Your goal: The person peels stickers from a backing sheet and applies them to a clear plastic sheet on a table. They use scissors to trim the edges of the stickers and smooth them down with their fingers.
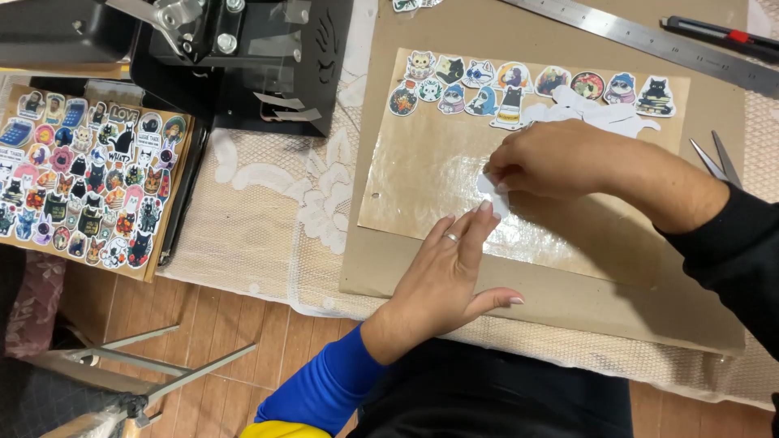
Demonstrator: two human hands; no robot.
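Lace tablecloth (268, 203) covers the table, and a brown cardboard sheet (568, 300) lies on it with a glossy film sheet (422, 170) on top. Along the film's far edge sits a row of cat stickers (487, 85). Near the film's middle, the right hand (568, 158) pinches a small white sticker piece (493, 193), while the left hand (442, 276) lies open, fingertips pressing the same piece. A full sticker sheet (85, 178) rests at the table's left edge beside a black machine (243, 57); a steel ruler (649, 40) and scissors (714, 158) lie to the right.
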